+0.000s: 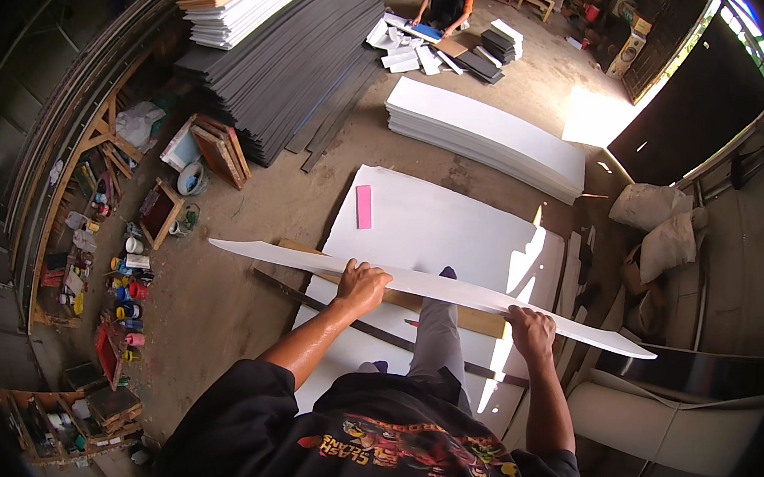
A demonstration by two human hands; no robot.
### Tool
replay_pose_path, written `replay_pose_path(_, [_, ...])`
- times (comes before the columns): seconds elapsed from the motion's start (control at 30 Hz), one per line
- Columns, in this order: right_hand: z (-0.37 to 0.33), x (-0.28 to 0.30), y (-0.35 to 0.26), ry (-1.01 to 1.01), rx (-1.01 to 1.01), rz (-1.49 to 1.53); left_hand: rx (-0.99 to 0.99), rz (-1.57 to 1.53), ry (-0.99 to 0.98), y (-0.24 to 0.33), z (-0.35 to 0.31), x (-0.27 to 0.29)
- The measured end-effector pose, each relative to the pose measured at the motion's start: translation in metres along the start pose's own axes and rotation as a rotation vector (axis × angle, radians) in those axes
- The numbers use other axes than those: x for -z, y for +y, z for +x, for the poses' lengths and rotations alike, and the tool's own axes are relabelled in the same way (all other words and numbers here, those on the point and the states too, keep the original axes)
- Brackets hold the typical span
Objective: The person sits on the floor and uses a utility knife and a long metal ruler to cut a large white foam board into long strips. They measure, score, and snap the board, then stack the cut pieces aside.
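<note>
A long, narrow white foam-like strip (pixel 437 285) stretches across in front of me, held up by both hands. My left hand (pixel 362 287) is closed on its near edge, left of the middle. Toward the strip's right end my right hand (pixel 530 330) grips the same edge. Beneath lies a large white sheet (pixel 443 217) on the floor, with a small pink block (pixel 364 207) on it. Partly hidden under the strip is a wooden board (pixel 481 323). A dark straight bar (pixel 374 330) crosses the sheet nearer to me, and a small red-tipped object (pixel 412 323) lies by my leg.
Long white strips (pixel 482 134) are stacked beyond the sheet. Tall piles of dark sheets (pixel 279 66) stand at the far left. Paint pots (pixel 128 311) and wooden frames line the left side. Another person (pixel 446 8) crouches at the back among offcuts. White sacks (pixel 669 232) sit at right.
</note>
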State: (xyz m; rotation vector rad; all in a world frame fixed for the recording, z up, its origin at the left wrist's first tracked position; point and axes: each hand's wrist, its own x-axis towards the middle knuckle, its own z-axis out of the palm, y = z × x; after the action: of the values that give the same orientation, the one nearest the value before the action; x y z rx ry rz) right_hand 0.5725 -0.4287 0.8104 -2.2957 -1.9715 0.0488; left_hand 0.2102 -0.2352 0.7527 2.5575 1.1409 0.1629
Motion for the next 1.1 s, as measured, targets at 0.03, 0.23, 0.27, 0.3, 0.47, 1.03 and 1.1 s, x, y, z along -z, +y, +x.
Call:
replay_pose_path(0.03, [0.009,-0.006,0.014,-0.005,-0.017,-0.001,0.015,0.012,-0.016,-0.003,0.016,-0.001])
replay_pose_path(0.23, [0.096,-0.057,0.094,-0.048,-0.034,-0.014,0.120,0.067,-0.135,-0.051,0.117,-0.043])
replay_pose_path(0.27, [0.115,-0.062,0.105,-0.061,-0.022,-0.007,0.136,0.045,-0.132,-0.059,0.134,-0.052])
replay_pose_path(0.3, [0.142,-0.066,0.121,-0.064,-0.011,-0.004,0.129,0.096,-0.143,-0.062,0.153,-0.061])
replay_pose_path(0.47, [0.245,-0.090,0.193,-0.199,-0.041,0.032,0.147,0.109,-0.212,-0.063,0.276,-0.050])
replay_pose_path(1.03, [0.552,-0.132,0.357,-0.307,-0.054,-0.085,0.074,0.246,-0.240,-0.094,0.649,-0.025])
replay_pose_path(1.1, [0.588,-0.138,0.371,-0.256,-0.043,-0.078,0.061,0.243,-0.167,-0.110,0.688,-0.042])
